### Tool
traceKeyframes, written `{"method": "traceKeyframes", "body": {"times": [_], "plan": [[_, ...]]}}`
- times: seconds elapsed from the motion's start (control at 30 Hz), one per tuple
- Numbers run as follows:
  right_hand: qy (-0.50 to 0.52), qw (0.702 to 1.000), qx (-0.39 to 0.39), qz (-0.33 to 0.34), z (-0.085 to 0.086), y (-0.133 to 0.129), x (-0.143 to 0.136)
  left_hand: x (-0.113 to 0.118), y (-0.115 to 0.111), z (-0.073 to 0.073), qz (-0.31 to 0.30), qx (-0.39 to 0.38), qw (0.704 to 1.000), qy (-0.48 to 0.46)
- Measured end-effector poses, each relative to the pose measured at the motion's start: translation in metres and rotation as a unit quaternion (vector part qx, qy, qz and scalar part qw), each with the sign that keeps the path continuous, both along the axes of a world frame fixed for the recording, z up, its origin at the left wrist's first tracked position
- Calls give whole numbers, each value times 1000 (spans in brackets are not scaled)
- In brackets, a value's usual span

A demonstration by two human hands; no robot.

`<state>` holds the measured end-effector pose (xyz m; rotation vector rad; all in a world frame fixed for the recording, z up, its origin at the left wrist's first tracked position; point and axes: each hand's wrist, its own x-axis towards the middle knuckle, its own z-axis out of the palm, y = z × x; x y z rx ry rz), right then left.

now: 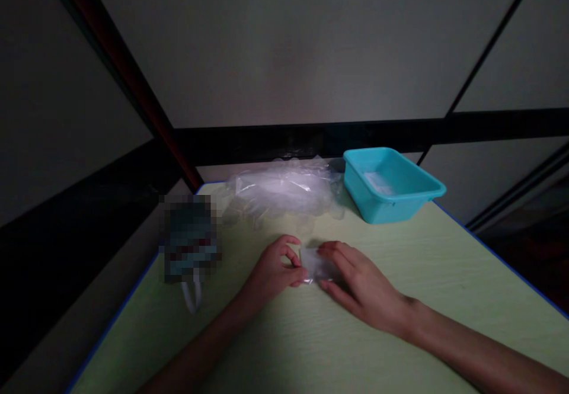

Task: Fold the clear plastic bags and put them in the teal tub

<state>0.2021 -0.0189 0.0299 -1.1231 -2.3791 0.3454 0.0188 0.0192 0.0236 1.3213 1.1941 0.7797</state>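
Note:
A small clear plastic packet (315,263) with something whitish in it lies on the pale green table between my hands. My left hand (278,271) pinches its left edge with thumb and fingers. Over the packet's right part rests my right hand (360,284), its thumb and fingers apart and touching the packet; its fingers hide that end. Beyond my hands lies a loose pile of clear plastic bags (287,186).
A turquoise basin (395,210) with a whitish piece inside stands at the back right. On the left is a blurred dark item (190,240) with a white strap. The table (267,346) has a blue edge; behind it stands a panelled wall.

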Motion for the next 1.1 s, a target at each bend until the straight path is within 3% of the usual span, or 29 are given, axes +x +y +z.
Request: {"method": "traceKeyframes", "body": {"times": [0.17,0.33,0.6,0.8,0.87,0.97,1.03,1.1], "plan": [[-143,989,12,30,-6,-3,-4,-1,1,-1,-6,-7,1000,-2],[-195,980,-1,29,-7,-1,-4,-1,1,1,0,-5,1000,13],[-189,982,-3,26,-7,0,-4,-2,-3,0,16,43,998,48],[-157,987,17,21,-11,0,-1,-10,-14,-4,66,154,979,113],[-154,988,26,17,-11,-2,-1,-10,-23,-4,45,238,957,161],[-150,988,34,18,-12,-5,-1,-5,-38,-7,-64,397,874,273],[-148,988,36,19,-13,-7,-2,-1,-45,-10,-128,434,826,335],[-152,988,35,17,-14,-8,-3,1,-48,-14,-161,430,803,381]]}}
